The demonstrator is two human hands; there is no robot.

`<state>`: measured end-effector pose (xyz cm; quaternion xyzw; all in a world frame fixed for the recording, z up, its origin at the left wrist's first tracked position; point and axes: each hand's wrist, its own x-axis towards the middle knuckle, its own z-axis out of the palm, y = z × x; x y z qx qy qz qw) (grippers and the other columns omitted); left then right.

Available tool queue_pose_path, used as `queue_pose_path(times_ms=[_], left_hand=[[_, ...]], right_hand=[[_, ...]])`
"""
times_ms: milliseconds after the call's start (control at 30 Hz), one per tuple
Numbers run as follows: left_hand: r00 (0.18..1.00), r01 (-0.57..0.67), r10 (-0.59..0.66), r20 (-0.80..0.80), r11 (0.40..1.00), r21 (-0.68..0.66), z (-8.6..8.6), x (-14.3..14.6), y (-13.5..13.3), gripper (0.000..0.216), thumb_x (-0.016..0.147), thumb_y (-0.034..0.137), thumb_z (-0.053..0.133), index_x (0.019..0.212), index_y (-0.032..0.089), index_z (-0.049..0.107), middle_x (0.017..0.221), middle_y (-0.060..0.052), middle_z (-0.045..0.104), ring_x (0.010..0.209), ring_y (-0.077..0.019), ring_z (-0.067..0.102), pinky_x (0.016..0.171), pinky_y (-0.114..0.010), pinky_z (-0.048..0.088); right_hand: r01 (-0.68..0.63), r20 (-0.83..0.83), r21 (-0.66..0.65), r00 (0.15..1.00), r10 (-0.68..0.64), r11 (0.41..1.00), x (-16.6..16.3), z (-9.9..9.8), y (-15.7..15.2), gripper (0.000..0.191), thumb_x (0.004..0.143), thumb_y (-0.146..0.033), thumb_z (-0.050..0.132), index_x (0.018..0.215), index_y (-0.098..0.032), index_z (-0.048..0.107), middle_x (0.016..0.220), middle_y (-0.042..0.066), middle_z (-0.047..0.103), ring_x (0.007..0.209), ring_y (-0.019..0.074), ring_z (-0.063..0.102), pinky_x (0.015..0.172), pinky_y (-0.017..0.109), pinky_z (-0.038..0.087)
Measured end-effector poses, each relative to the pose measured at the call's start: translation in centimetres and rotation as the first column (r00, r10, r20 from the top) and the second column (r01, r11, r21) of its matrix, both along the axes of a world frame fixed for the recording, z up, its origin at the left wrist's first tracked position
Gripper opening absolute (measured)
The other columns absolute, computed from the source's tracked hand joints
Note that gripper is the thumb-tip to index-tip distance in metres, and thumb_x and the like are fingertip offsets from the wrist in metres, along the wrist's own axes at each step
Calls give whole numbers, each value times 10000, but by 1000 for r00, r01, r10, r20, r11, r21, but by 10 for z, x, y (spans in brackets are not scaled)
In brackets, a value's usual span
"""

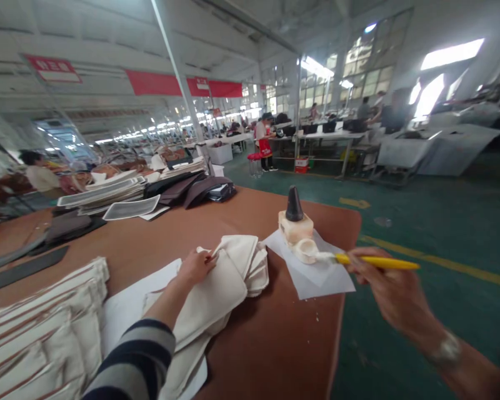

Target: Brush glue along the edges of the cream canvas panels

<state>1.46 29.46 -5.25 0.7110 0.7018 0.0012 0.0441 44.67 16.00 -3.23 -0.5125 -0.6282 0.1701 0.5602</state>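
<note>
My left hand (pixel 198 265) is over a stack of cream fabric pieces (pixel 220 294), its fingers closed at the edge of a top piece. The pieces fan out across the brown table (pixel 275 339). In my right hand (pixel 389 289) is a brush (pixel 377 261) with a yellow handle, held level. Its whitish bristles touch the rim of a small round cream-coloured cup (pixel 306 250). Behind the cup stands a squat, stained bottle (pixel 295 225) with a black cone-shaped top. Both rest on a white paper sheet (pixel 323 280).
Rows of cream fabric pieces with brown edges (pixel 45 333) lie at the near left. Farther back are dark pieces (pixel 191 189) and stacked pale panels (pixel 104 191). The table's right edge borders a green floor (pixel 441 222). People work at distant tables.
</note>
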Motion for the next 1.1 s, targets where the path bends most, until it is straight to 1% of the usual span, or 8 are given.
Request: queue_pose_path(times_ms=[167, 300, 400, 600, 700, 833, 967, 1100], left_hand=[[999, 50, -50, 0, 995, 84, 13, 8, -30, 238, 951, 358, 586, 1068, 159, 640, 1143, -77, 634, 1041, -222, 607, 919, -437, 506], [996, 68, -74, 46, 992, 110, 28, 21, -57, 151, 950, 296, 557, 960, 162, 625, 944, -48, 661, 864, -199, 625, 799, -365, 487], [985, 118, -135, 109, 982, 148, 47, 30, -82, 89, 933, 261, 519, 962, 218, 591, 923, -46, 677, 863, -226, 626, 754, -328, 420], [931, 157, -201, 305, 974, 163, 87, 50, -154, 189, 951, 329, 434, 950, 241, 601, 867, -9, 669, 825, -212, 619, 725, -296, 384], [901, 117, -166, 402, 983, 144, 97, 65, -187, 238, 932, 352, 450, 887, 218, 642, 775, 8, 652, 756, -191, 598, 675, -273, 376], [836, 95, -128, 533, 992, 89, 110, 84, -220, 347, 932, 434, 442, 929, 185, 684, 757, 8, 659, 711, -172, 592, 618, -244, 395], [612, 75, -25, 790, 997, -27, 115, 94, -250, 435, 901, 514, 514, 1050, 147, 694, 834, -20, 688, 729, -171, 595, 617, -235, 417], [421, 95, 39, 906, 992, -87, 109, 105, -276, 430, 872, 516, 596, 1078, 153, 700, 843, -22, 695, 735, -162, 587, 636, -229, 422]], right_hand=[[-24, 206, -72, 978, 38, 997, 1, -24, 93, 164, 864, -305, 640, 859, -168, 730, 842, 68, 728, 722, 210, 666, 652, 287, 503], [-56, 305, -70, 949, 75, 996, 0, -40, 109, 162, 874, -292, 625, 866, -160, 720, 897, 79, 729, 827, 215, 668, 810, 358, 510], [-80, 329, -51, 940, 92, 996, 5, -45, 96, 208, 896, -329, 582, 930, -177, 719, 995, 105, 721, 913, 230, 657, 877, 374, 499], [-112, 277, -51, 953, 122, 992, 12, -45, 66, 217, 832, -394, 622, 874, -217, 740, 902, 84, 737, 884, 253, 679, 842, 334, 521], [19, 151, -70, 989, -8, 997, 9, -43, 66, 360, 889, -484, 541, 913, -169, 714, 851, 109, 735, 728, 233, 693, 651, 310, 539], [163, -12, -147, 986, -166, 976, 3, -33, 61, 448, 908, -540, 522, 837, -121, 665, 579, 58, 651, 453, 168, 592, 447, 264, 453], [226, -117, -131, 963, -242, 965, -2, 0, 23, 414, 842, -536, 602, 672, -159, 619, 484, 49, 571, 422, 179, 527, 416, 276, 379], [138, -232, -65, 961, -149, 988, -21, 50, -44, 362, 908, -512, 532, 781, -181, 605, 543, 7, 545, 464, 153, 507, 442, 252, 400]])
